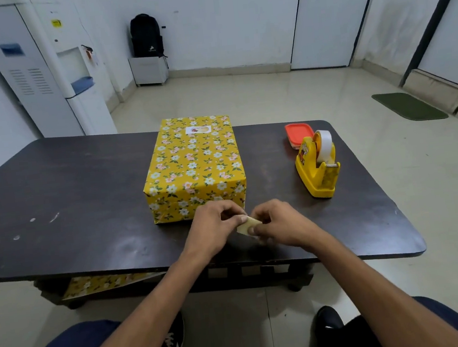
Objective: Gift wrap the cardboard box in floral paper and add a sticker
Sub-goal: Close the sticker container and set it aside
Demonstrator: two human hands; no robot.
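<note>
The box (193, 165), wrapped in yellow floral paper, lies lengthwise in the middle of the dark table (68, 190). A small white sticker (197, 129) with a round picture sits on its top near the far end. Just in front of the box's near face, my left hand (214, 228) and my right hand (278, 224) meet over the table. Together they pinch a small pale yellowish piece of paper (248, 225) between thumbs and fingers. Neither hand touches the box.
A yellow tape dispenser (317, 166) with a white roll stands right of the box, an orange lidded container (299, 134) behind it. A spare sheet of floral paper (103, 284) lies on the shelf under the table. My knees and shoes are below the near edge.
</note>
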